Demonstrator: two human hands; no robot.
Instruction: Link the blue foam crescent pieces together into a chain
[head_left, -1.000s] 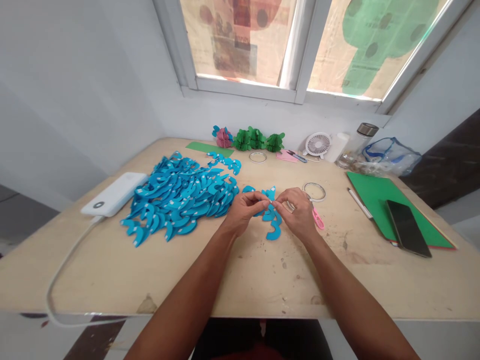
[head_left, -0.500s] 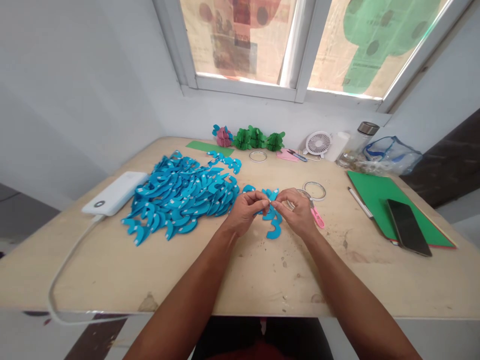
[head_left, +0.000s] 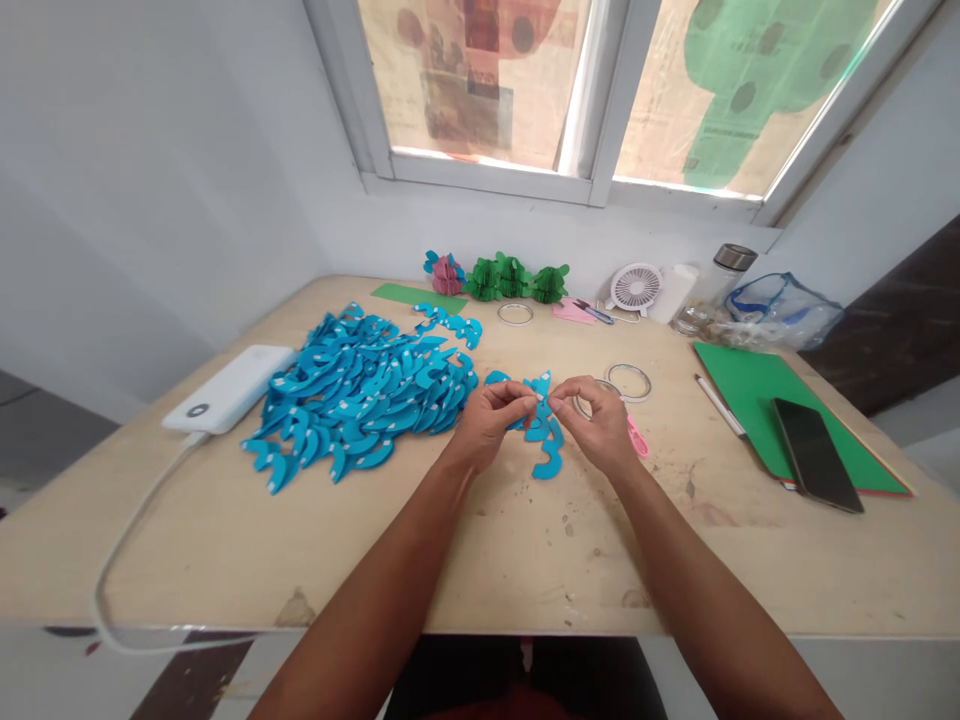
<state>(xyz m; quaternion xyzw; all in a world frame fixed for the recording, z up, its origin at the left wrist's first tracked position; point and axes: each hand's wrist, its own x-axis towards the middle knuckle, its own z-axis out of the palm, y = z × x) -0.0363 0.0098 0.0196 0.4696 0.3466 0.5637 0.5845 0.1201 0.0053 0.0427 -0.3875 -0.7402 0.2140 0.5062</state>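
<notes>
Above a few loose blue paper pieces (head_left: 550,463), my left hand (head_left: 493,422) is closed, thumb pressed to forefinger. Whatever it pinches is too small to make out. Facing it across a narrow gap, my right hand (head_left: 595,425) is also closed in a pinch, its contents too small to name. The blue pieces are curved, with small white patches. To the left lies a large heap of similar blue paper pieces (head_left: 367,390). Beside my right hand, pink-handled scissors (head_left: 637,437) are partly covered, and rolls of tape (head_left: 628,382) lie just beyond.
A white power bank (head_left: 231,388) with a cable sits left of the heap. Green and pink paper crafts (head_left: 512,277), a small fan (head_left: 636,288) and a bottle (head_left: 724,280) line the back. At right, a phone (head_left: 816,455) rests on green sheets (head_left: 750,385) beside a pen (head_left: 720,405).
My fingertips were touching and have now drawn slightly apart, the right hand shifting a little to the right. The blue pieces on the table look the same.
</notes>
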